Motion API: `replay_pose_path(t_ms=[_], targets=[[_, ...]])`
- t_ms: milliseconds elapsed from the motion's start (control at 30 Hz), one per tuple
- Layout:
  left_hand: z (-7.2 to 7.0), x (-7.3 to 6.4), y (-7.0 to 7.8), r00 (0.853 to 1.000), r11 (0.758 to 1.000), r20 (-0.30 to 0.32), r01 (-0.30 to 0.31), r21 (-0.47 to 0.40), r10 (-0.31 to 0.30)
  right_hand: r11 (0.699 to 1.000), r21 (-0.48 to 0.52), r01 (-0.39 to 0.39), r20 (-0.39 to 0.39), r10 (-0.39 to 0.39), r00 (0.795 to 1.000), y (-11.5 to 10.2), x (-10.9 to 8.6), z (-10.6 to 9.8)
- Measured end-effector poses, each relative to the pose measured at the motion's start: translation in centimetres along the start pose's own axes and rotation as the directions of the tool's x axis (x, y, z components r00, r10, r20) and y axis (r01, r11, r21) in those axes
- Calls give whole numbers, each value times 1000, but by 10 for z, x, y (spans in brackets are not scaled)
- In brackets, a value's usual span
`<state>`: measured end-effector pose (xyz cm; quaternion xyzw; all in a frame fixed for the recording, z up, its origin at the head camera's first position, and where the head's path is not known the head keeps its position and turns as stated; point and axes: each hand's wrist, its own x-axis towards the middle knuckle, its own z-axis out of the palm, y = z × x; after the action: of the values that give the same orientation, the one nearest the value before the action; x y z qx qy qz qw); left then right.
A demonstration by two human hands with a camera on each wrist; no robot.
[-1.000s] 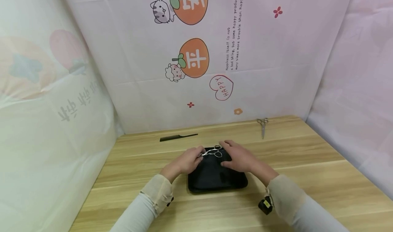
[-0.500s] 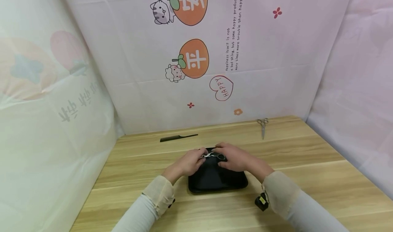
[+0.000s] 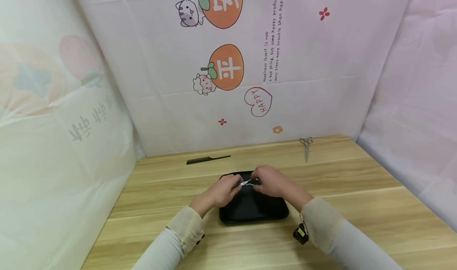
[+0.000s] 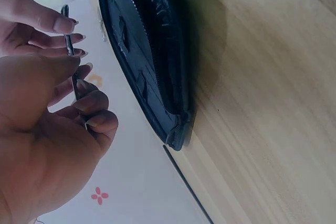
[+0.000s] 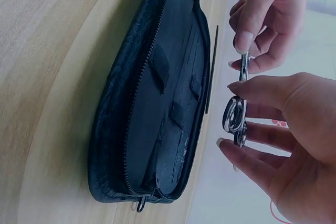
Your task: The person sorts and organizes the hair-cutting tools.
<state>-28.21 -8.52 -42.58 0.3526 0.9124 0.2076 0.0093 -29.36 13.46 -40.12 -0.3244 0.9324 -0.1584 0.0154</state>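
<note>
Over the black, rounded-rectangle, leather-look zip case (image 3: 251,210): the slim, shiny silver metal scissors with ringed handles (image 3: 247,183) are held above its far part, well clear of the lining.
Left hand (image 3: 224,191): thumb and curled fingers pinch the blade end; the tips are buried in the fingers, so whether the blades lie fully together is hard to tell.
Right hand (image 3: 273,182): thumb and fingers pinch the handle end, beside the rings.
Good handling: hold the scissors level between both hands, with the blades pressed together and light fingertips near the rings. Any lowering should be slow and blades-first, so that no point snags the lining.
Case interior: matt black fabric with flat dark strap loops (image 5: 178,115), probably soft enough to need steadying; a coarse-toothed black zip (image 5: 140,72) follows the edge to a metal pull (image 5: 140,204).
Far left: a thin black comb with a tapering tail (image 3: 203,159) lies flat.
Far right: a second pair of silver-grey metal scissors (image 3: 306,149) lies with its rings on the far side.
Table (image 3: 160,214): pale, wood-grained, smooth-looking.
</note>
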Motion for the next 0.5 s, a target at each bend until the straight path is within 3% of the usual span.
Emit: replay_pose_path(t_ms=[267, 500], targets=[[0, 0, 1, 1000, 1000, 4, -1, -6, 1, 997, -40, -64, -20, 64, 998, 0, 4, 0], [0, -1, 0, 1000, 1000, -2, 4, -21, -4, 996, -73, -48, -52, 45, 998, -3, 3, 1]])
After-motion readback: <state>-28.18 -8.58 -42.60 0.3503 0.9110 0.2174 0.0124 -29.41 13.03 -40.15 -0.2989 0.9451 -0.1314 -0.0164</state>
